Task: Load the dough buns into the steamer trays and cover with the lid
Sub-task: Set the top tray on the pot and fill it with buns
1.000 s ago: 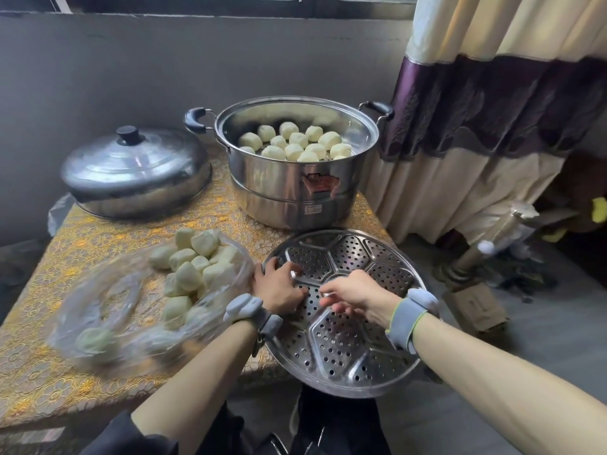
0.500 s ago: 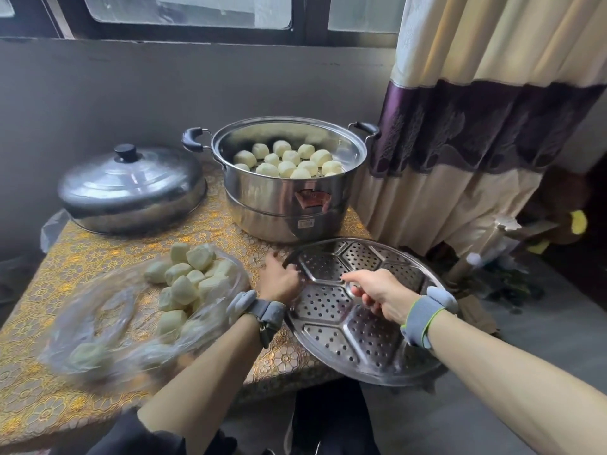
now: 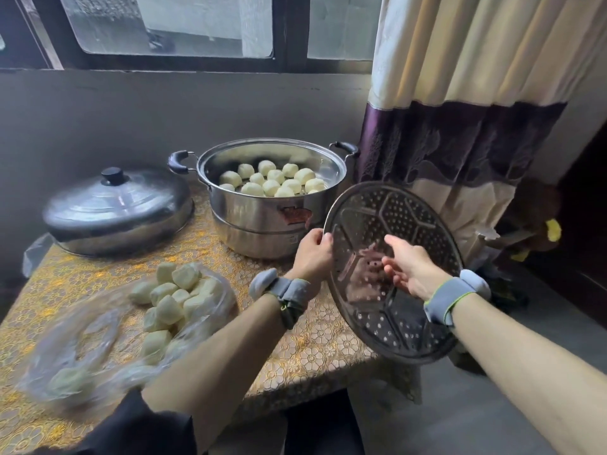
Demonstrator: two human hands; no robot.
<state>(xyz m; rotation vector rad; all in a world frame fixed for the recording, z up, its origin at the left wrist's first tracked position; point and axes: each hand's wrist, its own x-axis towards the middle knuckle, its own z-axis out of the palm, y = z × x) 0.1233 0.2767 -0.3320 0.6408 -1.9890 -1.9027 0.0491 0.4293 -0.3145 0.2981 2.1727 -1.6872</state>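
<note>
A round perforated steel steamer tray (image 3: 404,221) is tilted up on edge off the table's right side. My left hand (image 3: 312,254) grips its left rim. My right hand (image 3: 407,267) holds the tray at its middle, fingers curled on the centre. Behind stands the steel steamer pot (image 3: 262,218) with several dough buns (image 3: 272,182) on its inner tray. More dough buns (image 3: 174,297) lie on clear plastic wrap (image 3: 82,349) at the table's front left. The domed steel lid (image 3: 118,211) with a black knob rests at the back left.
The table (image 3: 315,356) wears a gold patterned cloth; its right edge is just under the tilted tray. A cream and purple curtain (image 3: 460,126) hangs right of the pot. Clutter lies on the grey floor at the right. A wall and window are behind.
The perforated tray has been lifted from lying flat at the table's front edge to a steep tilt, higher and closer to the pot. Both hands rose with it.
</note>
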